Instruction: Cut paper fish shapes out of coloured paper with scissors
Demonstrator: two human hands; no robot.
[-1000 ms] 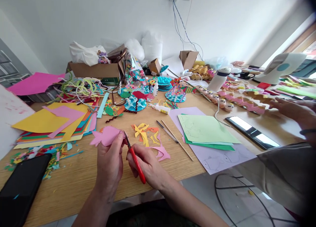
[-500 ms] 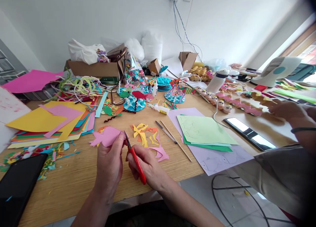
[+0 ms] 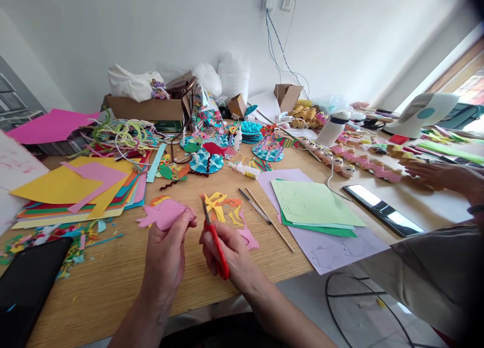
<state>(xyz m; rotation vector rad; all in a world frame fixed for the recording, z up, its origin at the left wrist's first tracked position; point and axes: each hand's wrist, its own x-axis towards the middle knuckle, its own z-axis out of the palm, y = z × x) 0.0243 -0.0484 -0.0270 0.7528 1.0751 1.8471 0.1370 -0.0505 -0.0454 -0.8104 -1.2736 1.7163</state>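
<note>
A pink fish-shaped paper cutout (image 3: pixel 165 213) is pinched at its right end by my left hand (image 3: pixel 165 252). My right hand (image 3: pixel 230 249) holds scissors with red handles (image 3: pixel 218 252), their blades pointing up and apart from the pink paper. Behind the blades lie yellow and orange paper scraps (image 3: pixel 215 206), with a pink scrap (image 3: pixel 249 238) to their right. An orange piece shows partly from behind the pink fish. A pen (image 3: pixel 254 206) and a thin wooden stick (image 3: pixel 270 220) lie to the right of the scraps.
Coloured paper sheets (image 3: pixel 68 186) and a black phone (image 3: pixel 28 282) are at left. Green sheets (image 3: pixel 313 201) lie on purple paper (image 3: pixel 328 252) at right. Blue decorated discs (image 3: pixel 206 161) stand behind. Another person's hand (image 3: pixel 438 175) is at far right, near a second phone (image 3: pixel 383 210).
My right hand and the scissors have moved right, away from the pink fish. The other person's hand has lowered and shifted slightly.
</note>
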